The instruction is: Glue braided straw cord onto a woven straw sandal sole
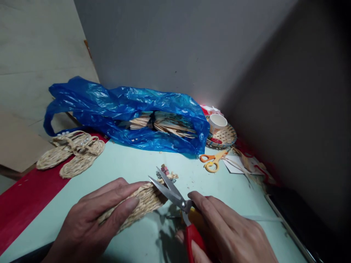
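My left hand (93, 219) is wrapped round a woven straw sole (145, 202), pressing it down on the pale green table top (131, 164). In my right hand (227, 233) are red-handled scissors (175, 197), blades parted and pointing up-left. The blade tips sit at the far end of the sole, beside a small pink and metal trim piece (166, 171) at its tip.
A pair of finished straw sandals (72, 153) lies at the left on a red cloth (24, 204). Behind is a blue plastic bag (131, 117) of straw strips. At the right are orange scissors (212, 160), a woven tray (226, 137) with a paper cup (217, 122), and scraps.
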The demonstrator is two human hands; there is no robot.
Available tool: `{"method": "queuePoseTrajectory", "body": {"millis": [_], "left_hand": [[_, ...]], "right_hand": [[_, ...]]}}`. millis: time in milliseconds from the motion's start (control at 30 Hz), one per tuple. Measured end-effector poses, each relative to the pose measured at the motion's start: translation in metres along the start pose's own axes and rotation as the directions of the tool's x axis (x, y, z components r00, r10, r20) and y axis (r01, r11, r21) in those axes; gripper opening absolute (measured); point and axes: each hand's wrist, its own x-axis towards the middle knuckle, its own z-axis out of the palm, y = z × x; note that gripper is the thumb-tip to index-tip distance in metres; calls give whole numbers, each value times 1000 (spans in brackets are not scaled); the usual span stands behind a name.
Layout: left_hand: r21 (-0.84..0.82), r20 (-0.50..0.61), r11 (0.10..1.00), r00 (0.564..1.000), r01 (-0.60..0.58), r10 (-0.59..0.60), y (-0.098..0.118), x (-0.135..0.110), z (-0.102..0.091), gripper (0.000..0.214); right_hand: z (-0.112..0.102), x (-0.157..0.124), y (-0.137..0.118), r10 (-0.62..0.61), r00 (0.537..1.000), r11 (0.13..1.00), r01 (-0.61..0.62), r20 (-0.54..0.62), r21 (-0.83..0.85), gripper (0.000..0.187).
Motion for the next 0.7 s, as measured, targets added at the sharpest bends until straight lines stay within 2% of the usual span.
{"method": "queuePoseTrajectory", "body": {"millis": [133,333,467,600,700], "left_hand": [[21,-23,1000,1000,22,-21,0,-1,1,27],[-39,21,999,1000,-3,4,5,4,0,22],[20,22,1000,1000,-9,9,2,4,-2,24],[15,13,1000,1000,-18,17,-3,0,-2,25],[14,-39,999,998,42,-42,-4,0,-2,20]], "right_hand": [[3,6,-3,-20,998,998,17,-60,-55,33],[4,5,-6,-53,994,991,40,-96,-131,34],[7,-2,-6,-81,990,985,62,-114,-161,33],[5,-1,-3,-90,988,990,75,-128,-119,30],[-3,2,3,-45,991,996,35,-128,-77,31]]}}
